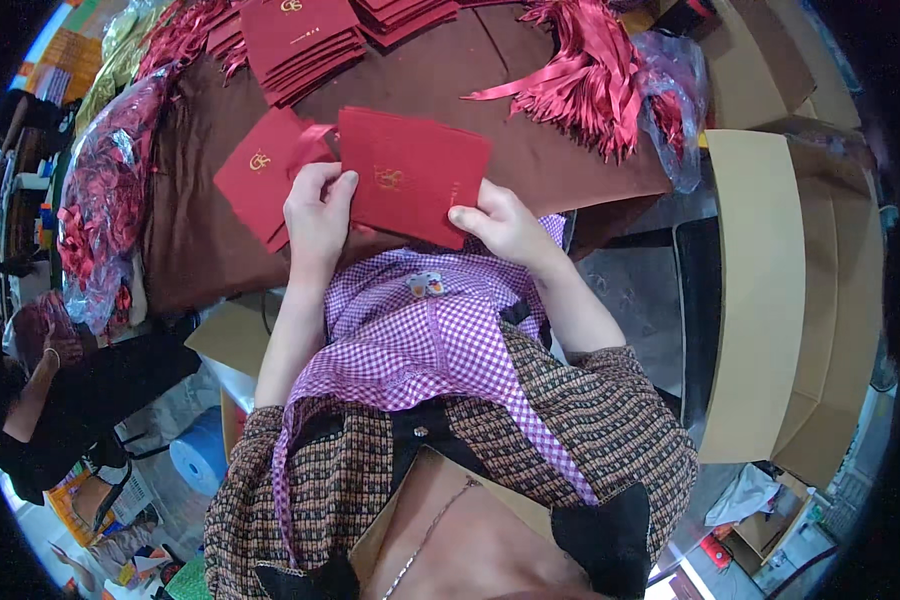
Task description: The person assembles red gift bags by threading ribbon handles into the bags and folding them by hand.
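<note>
A flat red gift bag (pixel 415 178) with a gold emblem is held up in front of me, over the table's near edge. My right hand (pixel 500 222) grips its right side, thumb on the front face. At the bag's left edge, my left hand (pixel 318 208) is closed in a pinch, with a red ribbon (pixel 313 143) coming out above the fingers. The fingertips are partly hidden, so the exact hold is unclear. Behind that hand, more flat red bags (pixel 258 172) lie on the brown-covered table (pixel 205 225).
Stacks of red bags (pixel 305 45) lie at the back. A bundle of red ribbons (pixel 590 85) spreads at the back right. Plastic-wrapped red ribbons (pixel 110 205) hang at the left edge. An open cardboard box (pixel 755 290) stands right; another person's hand (pixel 65 350) shows far left.
</note>
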### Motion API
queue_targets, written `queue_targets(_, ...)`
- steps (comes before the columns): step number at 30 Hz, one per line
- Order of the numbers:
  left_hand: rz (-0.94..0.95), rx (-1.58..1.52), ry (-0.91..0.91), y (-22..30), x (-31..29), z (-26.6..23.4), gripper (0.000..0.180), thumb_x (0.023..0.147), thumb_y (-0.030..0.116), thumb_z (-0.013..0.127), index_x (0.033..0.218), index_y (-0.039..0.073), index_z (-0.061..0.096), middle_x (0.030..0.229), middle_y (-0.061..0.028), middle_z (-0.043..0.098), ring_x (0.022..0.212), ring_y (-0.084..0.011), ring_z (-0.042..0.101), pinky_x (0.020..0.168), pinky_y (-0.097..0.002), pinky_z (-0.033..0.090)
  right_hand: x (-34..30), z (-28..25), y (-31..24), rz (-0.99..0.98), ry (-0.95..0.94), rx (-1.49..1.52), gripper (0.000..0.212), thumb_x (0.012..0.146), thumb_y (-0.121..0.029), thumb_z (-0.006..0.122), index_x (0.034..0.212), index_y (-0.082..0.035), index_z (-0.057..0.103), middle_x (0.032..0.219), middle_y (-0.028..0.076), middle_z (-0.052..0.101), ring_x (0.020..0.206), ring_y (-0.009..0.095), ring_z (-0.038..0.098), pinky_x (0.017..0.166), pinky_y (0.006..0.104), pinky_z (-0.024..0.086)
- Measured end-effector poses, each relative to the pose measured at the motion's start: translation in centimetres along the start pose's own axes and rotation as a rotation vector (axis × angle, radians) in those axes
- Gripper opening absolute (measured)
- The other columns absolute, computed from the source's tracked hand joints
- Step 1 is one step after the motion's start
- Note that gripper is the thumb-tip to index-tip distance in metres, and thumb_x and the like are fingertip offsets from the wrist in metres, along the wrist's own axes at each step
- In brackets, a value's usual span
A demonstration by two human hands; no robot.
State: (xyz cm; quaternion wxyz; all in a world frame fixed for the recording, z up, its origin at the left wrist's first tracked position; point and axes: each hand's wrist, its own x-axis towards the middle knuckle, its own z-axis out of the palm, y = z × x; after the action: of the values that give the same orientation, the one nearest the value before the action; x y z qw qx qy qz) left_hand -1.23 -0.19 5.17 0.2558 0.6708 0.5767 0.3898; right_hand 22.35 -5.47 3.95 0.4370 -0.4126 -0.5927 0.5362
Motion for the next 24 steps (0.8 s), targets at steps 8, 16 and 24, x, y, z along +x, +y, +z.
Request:
queue_targets(8,-0.345,-0.261,-0.220,-3.1,0.5,0.0,0.012,0.085,0.009,0.064,0.089,-0.002,0.063,0.074,0.0024,0.058,0.067,-0.0050,0.050,0.061,-0.0209,0.042,6.8,-8.1,3.0,-0.199,0.324,-0.730,0.027,0.083,-0.011,0.061,0.109,-0.003,0.063,0.104,0.011,0.066,0.099,0.022,0.062,0.087,0.0314,0.047)
queue_targets(16,-0.371,-0.596,-0.247,-3.2,-0.2,0.6,0.036,0.083,-0.001,0.059,0.118,-0.008,0.054,0.080,0.0008,0.060,0.073,-0.0040,0.054,0.065,-0.0177,0.044,11.1,-8.5,5.0,-0.315,0.328,-1.293,0.016,0.078,-0.015,0.064,0.093,-0.011,0.067,0.099,0.003,0.064,0.099,0.026,0.055,0.085,0.0414,0.038)
queue_targets(24,-0.380,-0.586,-0.281,-3.2,0.0,1.1,0.029,0.082,-0.006,0.055,0.111,-0.005,0.056,0.096,-0.0047,0.064,0.086,-0.0101,0.061,0.077,-0.0207,0.048,10.4,-5.5,2.0,-0.512,0.316,-0.748,0.007,0.077,-0.004,0.063,0.083,-0.002,0.062,0.078,0.010,0.064,0.072,0.028,0.062,0.066,0.0355,0.048)
